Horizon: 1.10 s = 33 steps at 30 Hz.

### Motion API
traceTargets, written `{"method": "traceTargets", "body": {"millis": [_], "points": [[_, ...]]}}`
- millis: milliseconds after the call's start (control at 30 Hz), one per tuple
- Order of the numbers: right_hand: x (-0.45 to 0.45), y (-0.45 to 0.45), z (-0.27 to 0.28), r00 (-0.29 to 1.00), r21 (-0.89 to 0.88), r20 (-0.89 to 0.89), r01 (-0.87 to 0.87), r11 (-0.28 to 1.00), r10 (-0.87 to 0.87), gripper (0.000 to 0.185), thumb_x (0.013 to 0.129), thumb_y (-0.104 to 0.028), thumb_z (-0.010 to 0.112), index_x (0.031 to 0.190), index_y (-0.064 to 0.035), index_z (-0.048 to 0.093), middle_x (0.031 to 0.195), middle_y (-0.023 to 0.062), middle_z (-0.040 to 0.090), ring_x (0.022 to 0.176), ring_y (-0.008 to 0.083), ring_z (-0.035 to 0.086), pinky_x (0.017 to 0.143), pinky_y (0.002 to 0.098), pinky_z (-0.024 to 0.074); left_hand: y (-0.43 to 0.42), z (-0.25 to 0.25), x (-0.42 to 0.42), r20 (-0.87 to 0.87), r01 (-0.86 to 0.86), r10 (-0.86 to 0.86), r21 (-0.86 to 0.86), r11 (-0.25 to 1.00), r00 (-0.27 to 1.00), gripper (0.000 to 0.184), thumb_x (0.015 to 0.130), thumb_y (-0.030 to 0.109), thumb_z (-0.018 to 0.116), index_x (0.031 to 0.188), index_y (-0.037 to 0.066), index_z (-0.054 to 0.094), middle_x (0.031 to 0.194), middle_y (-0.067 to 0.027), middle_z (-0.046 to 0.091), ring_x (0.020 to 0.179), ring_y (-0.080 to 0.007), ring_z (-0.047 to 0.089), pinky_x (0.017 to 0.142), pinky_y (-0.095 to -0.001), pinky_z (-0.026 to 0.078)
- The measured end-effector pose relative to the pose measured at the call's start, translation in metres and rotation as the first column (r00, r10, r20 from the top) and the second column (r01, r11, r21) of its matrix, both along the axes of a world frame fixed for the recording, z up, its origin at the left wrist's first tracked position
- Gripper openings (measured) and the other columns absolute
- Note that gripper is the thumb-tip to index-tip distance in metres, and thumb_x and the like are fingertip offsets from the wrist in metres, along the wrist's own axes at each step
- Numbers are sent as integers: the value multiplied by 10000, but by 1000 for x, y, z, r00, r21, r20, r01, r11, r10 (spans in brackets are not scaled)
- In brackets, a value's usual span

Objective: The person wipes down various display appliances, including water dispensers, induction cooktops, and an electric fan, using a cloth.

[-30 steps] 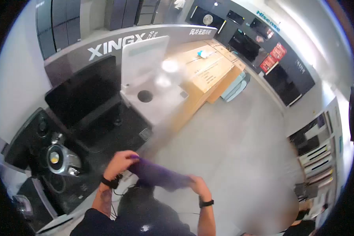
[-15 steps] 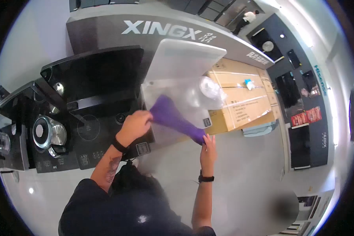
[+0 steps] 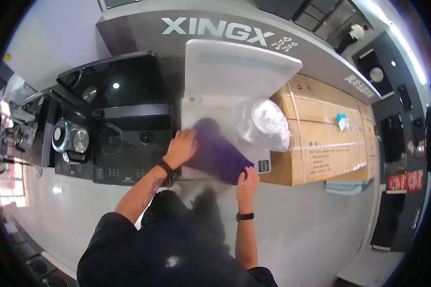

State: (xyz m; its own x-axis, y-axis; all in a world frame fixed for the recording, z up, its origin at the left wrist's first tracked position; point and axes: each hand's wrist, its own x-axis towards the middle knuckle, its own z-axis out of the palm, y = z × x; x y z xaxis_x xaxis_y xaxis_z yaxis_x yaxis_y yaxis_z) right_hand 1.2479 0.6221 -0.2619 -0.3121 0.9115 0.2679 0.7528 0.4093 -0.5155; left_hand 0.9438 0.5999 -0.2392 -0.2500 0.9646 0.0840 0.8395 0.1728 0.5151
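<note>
a: and here we are, a purple cloth stretched between two bare hands, right over the front of a flat white base!

b: what's the left hand doing?

a: fingers closed on the cloth's left edge, back of the hand up, fingertips partly out of sight.

b: and the right hand?

a: a narrow pinch, thumb and fingers on the lower right corner, near the base's front edge! is the cloth touching down? cannot tell, it's blurred.

b: round the base, then?

a: a raised white panel along the back, and a white bundle in clear plastic to the cloth's right! further right, a brown cardboard box with a small blue-and-white packet on top.

b: and on the left, a black glass cooktop, with a shiny silver kettle beyond it!
</note>
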Motion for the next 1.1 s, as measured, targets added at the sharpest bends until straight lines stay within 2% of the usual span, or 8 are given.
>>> {"method": "traceTargets", "body": {"millis": [167,267,367,467,567,733,867,1100], "points": [[4,53,-2,990,195,101,-118,974,99,334,842,-154,649,1137,-5,602,1114,187,607,1054,380,527,923,458,432,54,12,18,-346,153,-166,-66,986,923,408,790,94,581,1198,100,560,1170,-121,548,1083,-321,526,815,-489,491],[4,68,12,940,-180,263,-172,968,216,285,822,-147,659,1077,-29,610,1055,172,624,963,380,537,876,464,446,67,12,28,-438,148,-246,-246,958,865,354,747,103,620,1100,116,603,1025,-100,550,1013,-302,529,737,-463,479],[28,72,8,911,-28,144,-386,922,386,195,840,-129,659,1005,-37,609,1022,145,631,939,292,577,804,390,480,55,22,28,-447,146,-199,-151,978,872,277,710,123,648,986,107,625,1005,-93,563,1008,-304,532,752,-465,476],[44,76,7,828,-390,-477,-499,774,294,166,861,-117,664,991,-29,611,942,109,637,863,187,602,736,303,485,27,62,10,-185,252,-256,-44,967,949,171,661,90,645,819,83,579,893,-86,558,941,-299,535,738,-429,469],[50,76,91,856,-505,-463,-467,725,229,173,875,-116,670,1007,-13,626,848,75,634,776,123,588,690,263,472,-7,97,-4,62,183,-192,125,975,979,183,659,48,637,827,73,569,808,-109,578,848,-313,566,699,-396,476],[20,104,178,836,-124,-376,-472,873,399,135,884,-94,658,977,3,644,827,78,643,731,131,579,695,276,473,-18,165,-28,-116,10,23,272,962,993,234,670,4,690,819,45,514,807,-97,509,808,-302,530,727,-373,447],[7,101,236,832,-25,-402,-427,904,382,127,861,-59,638,980,-18,656,934,154,670,840,298,648,759,349,505,-23,212,-33,-21,-54,68,405,913,997,260,649,-45,695,852,11,542,845,-97,566,828,-278,582,758,-329,464],[40,65,211,800,-48,-385,-516,855,460,154,817,26,634,962,-17,668,926,127,676,854,259,644,775,330,503,-87,206,-8,157,42,-109,380,924,982,266,618,-82,668,860,15,614,862,-92,625,828,-247,620,766,-318,491]]}}
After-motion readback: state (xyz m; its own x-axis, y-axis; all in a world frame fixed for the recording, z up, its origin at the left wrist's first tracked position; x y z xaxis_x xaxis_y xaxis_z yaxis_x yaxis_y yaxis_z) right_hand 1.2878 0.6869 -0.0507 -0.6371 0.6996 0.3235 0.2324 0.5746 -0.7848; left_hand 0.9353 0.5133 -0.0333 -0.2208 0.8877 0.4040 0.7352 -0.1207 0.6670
